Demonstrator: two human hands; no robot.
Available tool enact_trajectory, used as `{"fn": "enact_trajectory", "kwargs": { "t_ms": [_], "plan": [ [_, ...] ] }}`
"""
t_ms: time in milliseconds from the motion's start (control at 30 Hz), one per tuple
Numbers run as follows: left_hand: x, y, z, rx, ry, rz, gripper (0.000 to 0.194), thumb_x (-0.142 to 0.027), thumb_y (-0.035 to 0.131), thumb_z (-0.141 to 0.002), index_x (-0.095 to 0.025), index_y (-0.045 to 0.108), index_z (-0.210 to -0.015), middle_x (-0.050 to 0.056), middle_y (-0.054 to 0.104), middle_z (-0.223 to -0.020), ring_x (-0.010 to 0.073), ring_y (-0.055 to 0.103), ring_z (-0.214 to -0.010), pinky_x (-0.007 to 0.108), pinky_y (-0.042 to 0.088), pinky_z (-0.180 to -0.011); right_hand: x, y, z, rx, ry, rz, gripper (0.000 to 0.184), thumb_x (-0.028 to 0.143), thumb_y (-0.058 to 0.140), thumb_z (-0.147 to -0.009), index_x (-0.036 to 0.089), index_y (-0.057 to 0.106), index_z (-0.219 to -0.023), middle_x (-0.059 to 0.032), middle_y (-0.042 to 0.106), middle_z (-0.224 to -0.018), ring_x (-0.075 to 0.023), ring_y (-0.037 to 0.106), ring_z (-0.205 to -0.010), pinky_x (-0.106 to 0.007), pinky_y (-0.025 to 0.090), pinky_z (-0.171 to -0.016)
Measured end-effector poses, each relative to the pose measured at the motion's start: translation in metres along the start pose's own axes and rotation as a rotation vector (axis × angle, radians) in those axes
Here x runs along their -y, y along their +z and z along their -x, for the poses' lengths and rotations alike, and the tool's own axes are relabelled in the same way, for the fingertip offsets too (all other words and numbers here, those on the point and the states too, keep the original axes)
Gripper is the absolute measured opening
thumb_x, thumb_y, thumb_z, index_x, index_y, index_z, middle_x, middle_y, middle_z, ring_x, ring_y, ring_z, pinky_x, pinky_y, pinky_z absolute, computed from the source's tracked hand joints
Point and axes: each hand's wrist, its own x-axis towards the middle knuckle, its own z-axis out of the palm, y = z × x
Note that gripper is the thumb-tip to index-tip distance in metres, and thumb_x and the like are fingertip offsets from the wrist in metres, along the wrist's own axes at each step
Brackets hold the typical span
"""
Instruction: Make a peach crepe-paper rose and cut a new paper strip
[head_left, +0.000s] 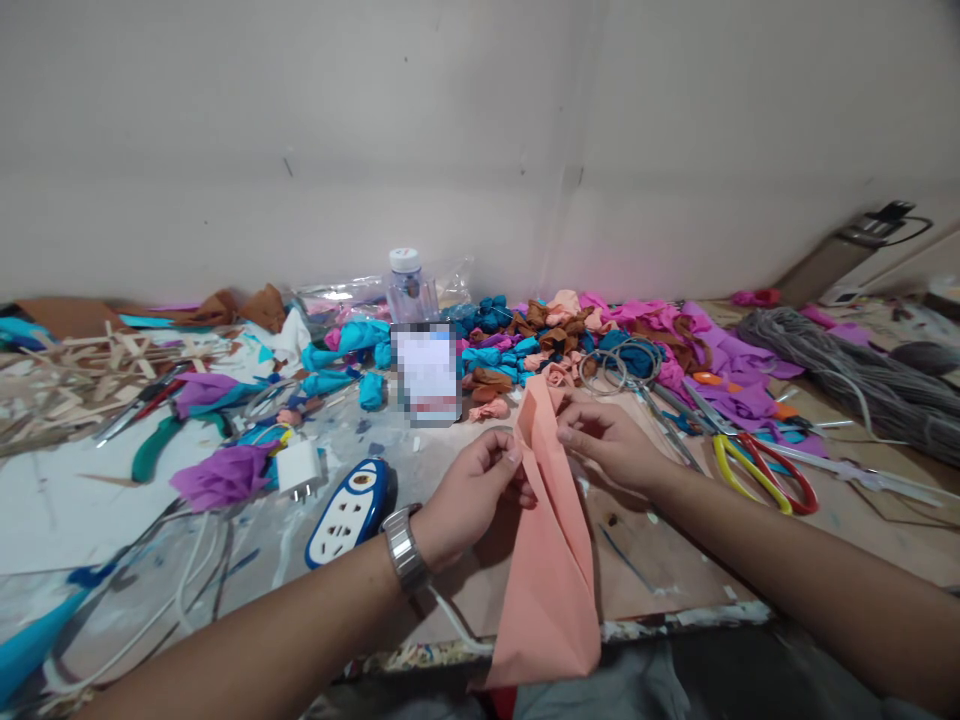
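Observation:
A long folded strip of peach fabric (551, 560) hangs from my hands down over the table's front edge. My left hand (472, 490), with a metal watch on the wrist, pinches the strip's left edge near the top. My right hand (611, 440) pinches its upper right edge. Both hands are closed on the fabric, a little above the table top.
Behind lie a heap of rolled fabric pieces (540, 340) in blue, brown, pink and purple, a small bottle (409, 285) and wire rings (619, 365). Scissors (750, 465) lie right, grey yarn (847, 365) far right. A power strip (349, 510), white plug (298, 468), pliers (161, 435) and wood strips (82, 365) lie left.

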Motion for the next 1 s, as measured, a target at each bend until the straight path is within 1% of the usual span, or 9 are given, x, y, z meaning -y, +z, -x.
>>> {"fn": "enact_trajectory", "kwargs": {
  "t_ms": [100,167,233,300,367,433,600,800,1000],
  "plan": [
    [-0.002,-0.001,-0.001,-0.077,0.028,0.083,0.021,-0.037,0.063,-0.092,-0.019,0.053,-0.094,-0.003,0.055,-0.077,0.0091,0.054,-0.062,0.025,0.053,-0.064,-0.003,-0.004,-0.005,-0.065,-0.020,-0.029,0.033,0.049,0.074,-0.084,0.020,0.067,-0.069,-0.0079,0.063,-0.123,-0.0266,0.054,-0.123,-0.039,0.042,-0.101],
    [-0.004,-0.002,-0.002,-0.129,0.049,0.138,0.018,-0.034,0.064,-0.091,-0.020,0.054,-0.095,-0.004,0.054,-0.075,0.0084,0.055,-0.061,0.022,0.052,-0.061,-0.007,-0.006,-0.008,-0.126,-0.001,-0.068,0.030,0.047,0.075,-0.083,0.021,0.068,-0.069,-0.0072,0.064,-0.127,-0.0276,0.048,-0.133,-0.040,0.037,-0.108],
    [-0.007,-0.002,-0.001,-0.179,0.074,0.176,0.017,-0.032,0.065,-0.090,-0.020,0.054,-0.092,-0.005,0.053,-0.073,0.0078,0.055,-0.058,0.020,0.050,-0.058,-0.011,-0.009,-0.010,-0.163,0.043,-0.146,0.029,0.046,0.077,-0.081,0.021,0.069,-0.069,-0.0060,0.068,-0.114,-0.0259,0.054,-0.126,-0.038,0.039,-0.106],
    [-0.009,-0.003,-0.001,-0.204,0.100,0.203,0.018,-0.033,0.063,-0.091,-0.019,0.053,-0.086,-0.005,0.052,-0.070,0.0077,0.054,-0.055,0.020,0.049,-0.056,-0.015,-0.010,-0.012,-0.187,0.115,-0.272,0.027,0.043,0.080,-0.078,0.021,0.069,-0.068,-0.0032,0.069,-0.095,-0.0215,0.062,-0.104,-0.033,0.047,-0.093],
    [-0.011,-0.003,0.000,-0.203,0.120,0.229,0.020,-0.033,0.061,-0.093,-0.019,0.051,-0.082,-0.004,0.052,-0.067,0.0085,0.054,-0.053,0.022,0.048,-0.055,-0.017,-0.011,-0.014,-0.214,0.175,-0.372,0.026,0.042,0.082,-0.074,0.021,0.068,-0.068,0.0003,0.066,-0.080,-0.0157,0.061,-0.080,-0.027,0.049,-0.077],
    [-0.012,-0.003,-0.001,-0.196,0.136,0.259,0.020,-0.032,0.058,-0.094,-0.019,0.049,-0.081,-0.005,0.052,-0.066,0.0096,0.054,-0.053,0.023,0.048,-0.055,-0.017,-0.011,-0.016,-0.252,0.195,-0.413,0.026,0.041,0.084,-0.071,0.021,0.068,-0.069,0.0027,0.064,-0.073,-0.0122,0.058,-0.068,-0.024,0.048,-0.068],
    [-0.014,-0.004,-0.004,-0.215,0.182,0.298,0.015,-0.026,0.057,-0.094,-0.020,0.049,-0.084,-0.005,0.051,-0.067,0.0092,0.052,-0.052,0.023,0.045,-0.053,-0.014,-0.013,-0.020,-0.332,0.216,-0.463,0.028,0.040,0.085,-0.065,0.021,0.065,-0.067,0.0047,0.062,-0.068,-0.0099,0.056,-0.063,-0.021,0.047,-0.061],
    [-0.012,-0.008,-0.005,-0.217,0.199,0.305,0.020,-0.029,0.059,-0.093,-0.020,0.046,-0.080,-0.005,0.051,-0.066,0.0094,0.053,-0.053,0.022,0.045,-0.054,-0.016,-0.016,-0.022,-0.356,0.247,-0.442,0.030,0.042,0.084,-0.065,0.020,0.064,-0.069,0.0046,0.062,-0.069,-0.0090,0.055,-0.061,-0.020,0.043,-0.056],
    [-0.012,-0.006,-0.004,-0.218,0.066,0.213,0.018,-0.035,0.062,-0.091,-0.021,0.050,-0.093,-0.004,0.056,-0.071,0.0110,0.058,-0.059,0.024,0.050,-0.060,-0.024,-0.018,-0.022,-0.315,0.259,-0.362,0.035,0.048,0.081,-0.071,0.020,0.061,-0.073,0.0045,0.059,-0.066,-0.0094,0.050,-0.056,-0.022,0.037,-0.053]
  ]
}}
